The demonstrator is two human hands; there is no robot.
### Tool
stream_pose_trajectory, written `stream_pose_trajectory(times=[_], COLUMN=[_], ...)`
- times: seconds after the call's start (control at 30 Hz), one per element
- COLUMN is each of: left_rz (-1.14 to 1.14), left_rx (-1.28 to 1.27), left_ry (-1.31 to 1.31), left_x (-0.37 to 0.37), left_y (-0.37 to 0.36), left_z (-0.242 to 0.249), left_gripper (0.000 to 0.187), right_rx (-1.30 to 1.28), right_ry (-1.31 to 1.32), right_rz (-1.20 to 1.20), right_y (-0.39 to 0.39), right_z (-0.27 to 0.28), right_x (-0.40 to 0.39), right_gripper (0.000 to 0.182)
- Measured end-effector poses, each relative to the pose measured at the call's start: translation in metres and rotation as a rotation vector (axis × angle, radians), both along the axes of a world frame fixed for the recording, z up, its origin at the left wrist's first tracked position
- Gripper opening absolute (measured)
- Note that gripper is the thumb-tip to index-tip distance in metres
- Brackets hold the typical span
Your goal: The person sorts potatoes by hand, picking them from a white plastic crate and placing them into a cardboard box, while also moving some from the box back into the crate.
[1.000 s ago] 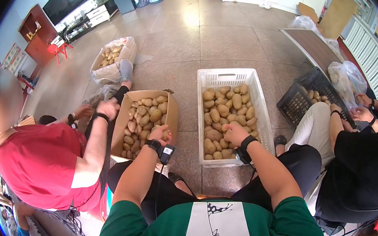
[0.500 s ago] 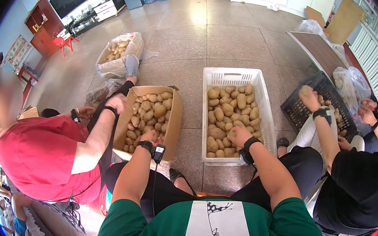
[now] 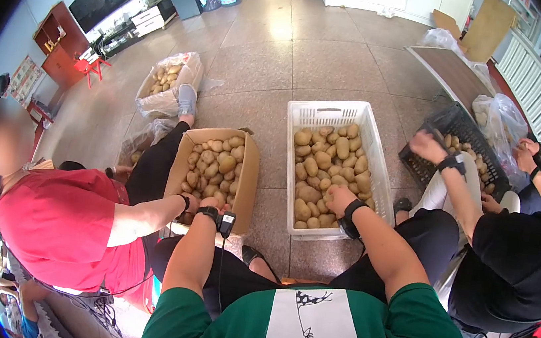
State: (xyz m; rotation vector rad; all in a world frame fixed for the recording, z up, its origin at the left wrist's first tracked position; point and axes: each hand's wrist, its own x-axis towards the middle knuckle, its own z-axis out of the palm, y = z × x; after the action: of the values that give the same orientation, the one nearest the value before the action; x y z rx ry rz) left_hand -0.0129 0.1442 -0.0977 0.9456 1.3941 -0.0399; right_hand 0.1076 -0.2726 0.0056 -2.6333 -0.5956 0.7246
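Tiled floor [image 3: 336, 63]; right hand [image 3: 340, 199] seemingly grips white-crate [image 3: 333, 113] potatoes [image 3: 328, 159].

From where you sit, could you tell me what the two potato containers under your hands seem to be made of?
The box under the left hand looks like corrugated cardboard: matte brown with folded flaps. The crate under the right hand looks like moulded plastic: smooth white, with slotted walls.

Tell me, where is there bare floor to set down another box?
Bare tiled floor lies beyond the white crate, and a strip separates it from the cardboard box. Near the black crate and the seated people it is crowded.
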Motion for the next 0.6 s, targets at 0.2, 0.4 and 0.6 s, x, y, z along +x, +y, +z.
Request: stream_pose_trajectory(times=[0.2,0.4,0.6], left_rz=[0.117,0.136,0.018], left_rx=[-0.066,-0.187,-0.394], left_ry=[-0.119,-0.285,-0.395], left_x=[0.005,0.02,0.034], left_y=[-0.01,-0.055,-0.095], left_z=[0.018,0.066,0.097], left_gripper=[0.023,0.023,0.022], right_rx=[-0.035,-0.055,-0.038], right_ry=[0.04,0.021,0.013], right_rz=[-0.004,0.026,0.036], right_y=[0.0,0.001,0.003], right_z=[0.0,-0.003,-0.004], right_x=[-0.001,0.002,0.005], right_gripper=[0.042,0.041,0.042])
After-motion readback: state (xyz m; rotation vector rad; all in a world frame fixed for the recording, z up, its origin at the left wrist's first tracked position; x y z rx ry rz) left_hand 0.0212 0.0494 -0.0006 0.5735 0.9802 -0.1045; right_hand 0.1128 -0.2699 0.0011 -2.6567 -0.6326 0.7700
